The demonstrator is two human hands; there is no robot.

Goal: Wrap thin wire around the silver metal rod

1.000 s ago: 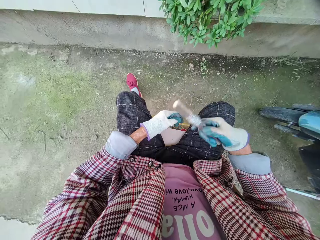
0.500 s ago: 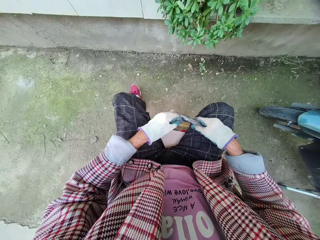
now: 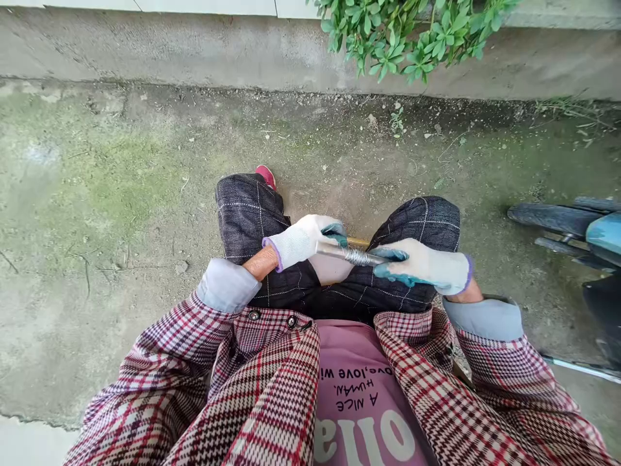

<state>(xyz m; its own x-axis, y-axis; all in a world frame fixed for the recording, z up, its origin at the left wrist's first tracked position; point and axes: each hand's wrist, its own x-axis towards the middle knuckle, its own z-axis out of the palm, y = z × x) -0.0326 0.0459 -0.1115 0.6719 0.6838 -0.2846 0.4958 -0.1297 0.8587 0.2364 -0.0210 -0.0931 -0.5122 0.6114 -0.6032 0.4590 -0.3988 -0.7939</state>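
One wire-wound tool (image 3: 358,257) spans the lap (image 3: 286,288), R hand (image 3: 420,264) gripping one end, L hand (image 3: 310,238) curled by the other (can't tell what it holds), prob. mid-positioning, so next move likely needs firm R grip & L fingers clear.

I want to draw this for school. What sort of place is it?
Probably a yard or some other outdoor spot: there's bare ground with greenish patches, a low concrete ledge along it, and a leafy bush hanging over the ledge.
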